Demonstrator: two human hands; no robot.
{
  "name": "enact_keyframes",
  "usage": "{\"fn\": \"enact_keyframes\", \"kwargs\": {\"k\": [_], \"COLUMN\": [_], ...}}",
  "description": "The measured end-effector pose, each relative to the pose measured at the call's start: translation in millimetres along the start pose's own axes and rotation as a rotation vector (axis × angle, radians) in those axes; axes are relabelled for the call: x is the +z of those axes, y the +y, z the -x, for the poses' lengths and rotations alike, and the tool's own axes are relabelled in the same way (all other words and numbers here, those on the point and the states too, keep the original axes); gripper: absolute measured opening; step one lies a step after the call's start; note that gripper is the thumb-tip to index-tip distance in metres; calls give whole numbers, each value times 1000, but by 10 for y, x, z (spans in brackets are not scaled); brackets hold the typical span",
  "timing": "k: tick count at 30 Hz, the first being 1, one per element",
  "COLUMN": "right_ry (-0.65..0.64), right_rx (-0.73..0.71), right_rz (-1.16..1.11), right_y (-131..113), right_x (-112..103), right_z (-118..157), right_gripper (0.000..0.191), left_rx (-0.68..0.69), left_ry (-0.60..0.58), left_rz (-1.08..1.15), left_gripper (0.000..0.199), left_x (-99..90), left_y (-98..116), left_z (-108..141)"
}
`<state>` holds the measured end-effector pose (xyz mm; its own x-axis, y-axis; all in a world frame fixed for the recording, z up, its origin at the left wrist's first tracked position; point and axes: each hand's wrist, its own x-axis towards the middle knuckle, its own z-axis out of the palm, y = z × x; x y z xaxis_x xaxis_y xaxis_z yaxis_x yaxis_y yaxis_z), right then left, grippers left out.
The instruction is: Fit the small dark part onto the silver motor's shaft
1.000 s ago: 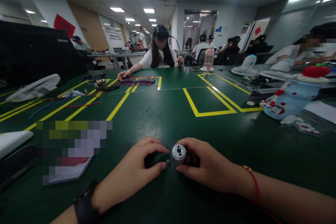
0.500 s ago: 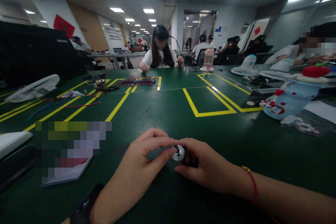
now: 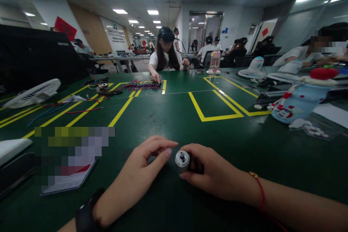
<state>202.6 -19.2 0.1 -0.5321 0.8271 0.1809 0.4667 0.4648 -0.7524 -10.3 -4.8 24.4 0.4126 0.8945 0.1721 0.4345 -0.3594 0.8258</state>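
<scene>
In the head view, the right hand [image 3: 213, 168] is closed around a metal cylinder [image 3: 182, 163] near the middle of the near side of the green table [image 3: 160, 128], thumb on the near side and fingers around the far side. The cylinder's round end face is up, with a small dark fitting [image 3: 182, 156] at its centre. The left hand [image 3: 136, 168] is just left of it, thumb and forefinger slightly apart, gripping nothing that shows.

The fitting could tip or roll off the smooth face if the cylinder tilts or a left fingertip brushes it; whether it is seated or merely resting is hard to tell at this size. A loose right-hand hold could let the cylinder turn under sideways pressure. The red bracelet cord [image 3: 262, 192] on the right wrist might catch a small part dropped beneath it.
</scene>
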Motion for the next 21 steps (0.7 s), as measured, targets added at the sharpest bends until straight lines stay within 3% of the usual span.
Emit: {"fn": "enact_keyframes", "kwargs": {"k": [7, 12, 21], "right_ry": [-10, -16, -8], "right_rx": [27, 29, 28], "right_rz": [15, 8, -1], "right_y": [-1, -14, -15], "right_x": [-17, -29, -28], "right_z": [3, -1, 9], "right_gripper": [34, 34, 35], "left_rx": [-274, -348, -339], "left_ry": [65, 118, 82], "left_rz": [401, 688, 632], "left_gripper": [18, 16, 16], "left_x": [-29, -23, -30], "left_y": [-370, -417, -422], "left_z": [-15, -15, -2]}}
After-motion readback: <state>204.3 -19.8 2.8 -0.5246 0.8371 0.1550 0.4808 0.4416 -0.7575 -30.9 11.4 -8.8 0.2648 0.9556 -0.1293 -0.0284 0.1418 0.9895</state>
